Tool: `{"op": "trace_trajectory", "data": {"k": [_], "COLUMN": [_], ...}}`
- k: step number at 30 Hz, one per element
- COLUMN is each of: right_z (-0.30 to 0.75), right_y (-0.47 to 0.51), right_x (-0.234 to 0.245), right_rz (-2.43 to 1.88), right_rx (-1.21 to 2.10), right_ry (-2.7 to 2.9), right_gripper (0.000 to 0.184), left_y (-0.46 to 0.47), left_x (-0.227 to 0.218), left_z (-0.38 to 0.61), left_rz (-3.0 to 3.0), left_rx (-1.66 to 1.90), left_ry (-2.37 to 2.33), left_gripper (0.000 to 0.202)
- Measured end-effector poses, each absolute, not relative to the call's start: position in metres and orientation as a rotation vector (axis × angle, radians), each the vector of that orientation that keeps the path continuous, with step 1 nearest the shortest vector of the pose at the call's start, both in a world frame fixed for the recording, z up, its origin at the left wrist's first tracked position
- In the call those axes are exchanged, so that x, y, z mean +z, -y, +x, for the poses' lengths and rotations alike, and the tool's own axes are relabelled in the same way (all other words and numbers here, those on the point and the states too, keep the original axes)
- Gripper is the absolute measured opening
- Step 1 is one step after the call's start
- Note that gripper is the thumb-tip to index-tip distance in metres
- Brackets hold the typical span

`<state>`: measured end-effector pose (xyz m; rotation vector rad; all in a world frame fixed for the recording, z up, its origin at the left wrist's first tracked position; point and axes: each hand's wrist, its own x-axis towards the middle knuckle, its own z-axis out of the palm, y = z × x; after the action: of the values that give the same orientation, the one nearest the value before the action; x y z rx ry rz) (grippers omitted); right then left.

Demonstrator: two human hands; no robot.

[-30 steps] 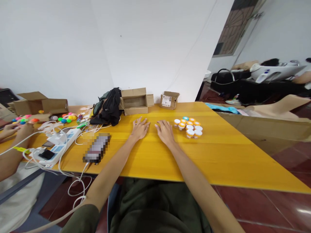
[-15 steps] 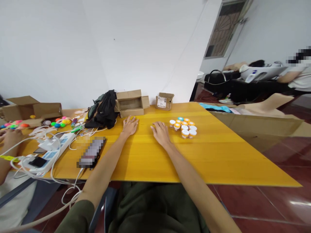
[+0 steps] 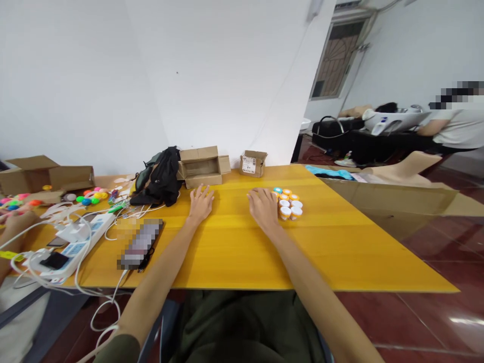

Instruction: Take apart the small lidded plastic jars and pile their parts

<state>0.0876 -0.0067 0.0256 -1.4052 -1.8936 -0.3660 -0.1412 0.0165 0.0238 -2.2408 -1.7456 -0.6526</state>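
Observation:
My left hand rests on the yellow table, its fingers spread and nothing in it. The open cardboard box stands just beyond its fingertips. My right hand is over the table at the left edge of a cluster of small jars with white, orange and teal lids. Its fingers are loosely bent and slightly apart, with no object visible in them. The hand hides the leftmost jars, and I cannot tell whether it touches them.
A small cardboard box stands by the wall, a black bag to its left. Left of my arm lie a phone and a power strip with white cables. Another person's hand is near colourful balls. A large carton stands beyond the table's right edge.
My right hand has moved right to the jars and now covers the leftmost ones. My left hand stays in nearly the same place. The camera view has shifted slightly.

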Motion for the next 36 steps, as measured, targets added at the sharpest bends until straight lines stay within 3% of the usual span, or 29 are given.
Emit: {"op": "trace_trajectory", "data": {"k": [11,18,22,28,32,36], "right_z": [0.122,0.122,0.099,0.072,0.079,0.079], "right_y": [-0.004,-0.005,0.0,-0.001,0.001,0.008], "right_x": [0.021,0.023,0.021,0.009,-0.001,-0.003], "right_rz": [-1.536,-1.614,-1.41,-1.085,-0.969,-0.964], "right_rx": [-0.458,-0.346,-0.058,0.663,1.006,1.048], "right_ry": [2.101,2.108,2.049,1.844,1.69,1.714], "right_gripper": [0.016,0.019,0.016,0.016,0.034,0.037], "left_y": [0.017,0.023,0.018,0.012,0.013,0.017], "left_x": [-0.004,-0.005,-0.003,-0.001,0.004,0.009], "left_z": [-0.09,-0.083,-0.085,-0.09,-0.091,-0.091], "left_rz": [-2.744,-2.824,-2.823,-2.815,-2.81,-2.86], "left_rx": [-0.863,-1.065,-1.425,-1.869,-1.935,-1.877], "left_ry": [1.341,1.489,1.67,1.864,1.856,1.793], "left_gripper": [0.027,0.028,0.038,0.02,0.018,0.015]}}
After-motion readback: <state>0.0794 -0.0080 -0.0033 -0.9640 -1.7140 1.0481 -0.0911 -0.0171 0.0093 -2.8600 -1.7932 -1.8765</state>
